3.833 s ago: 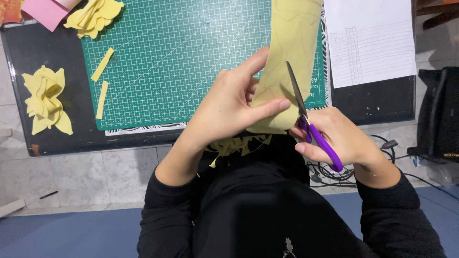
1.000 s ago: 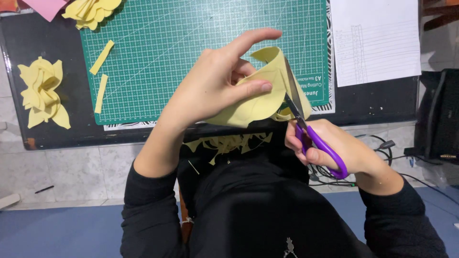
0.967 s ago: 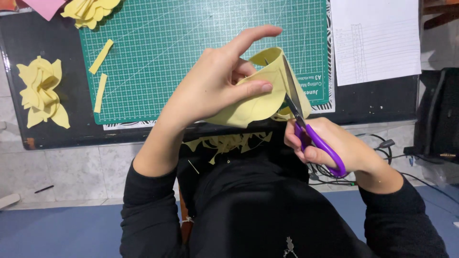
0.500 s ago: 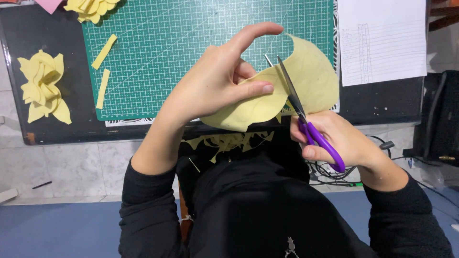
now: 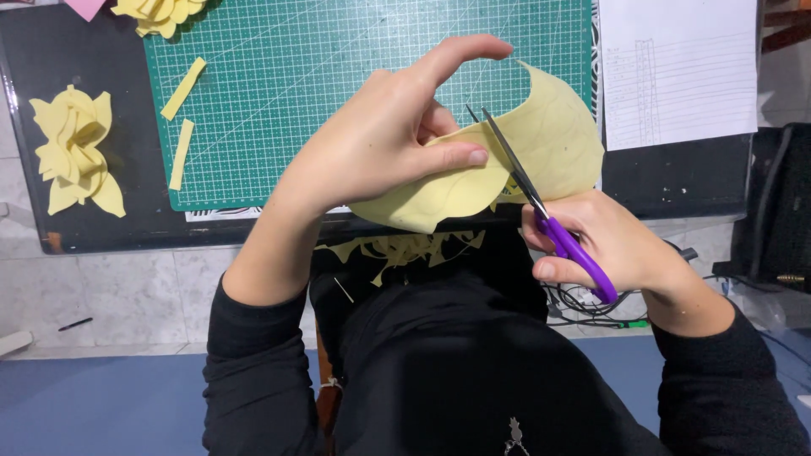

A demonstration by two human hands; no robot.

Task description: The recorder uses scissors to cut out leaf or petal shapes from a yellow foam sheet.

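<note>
My left hand (image 5: 389,139) pinches a pale yellow foam sheet (image 5: 549,148) with a curved, pointed edge, held above the near edge of the green cutting mat (image 5: 338,84). My right hand (image 5: 608,245) grips purple-handled scissors (image 5: 541,211); their blades are slightly apart and lie across the sheet beside my left thumb. Yellow offcuts (image 5: 405,249) lie on my black-clothed lap under the sheet.
A yellow foam flower (image 5: 74,148) sits at the left on the black table, another (image 5: 160,13) at the top edge. Two yellow strips (image 5: 182,127) lie on the mat. A white lined paper (image 5: 676,67) lies at the right. Cables (image 5: 591,304) lie on the floor.
The foam sheet has turned and flattened out, its wide curved side now at the right. The scissors have advanced further into the sheet, toward my left thumb.
</note>
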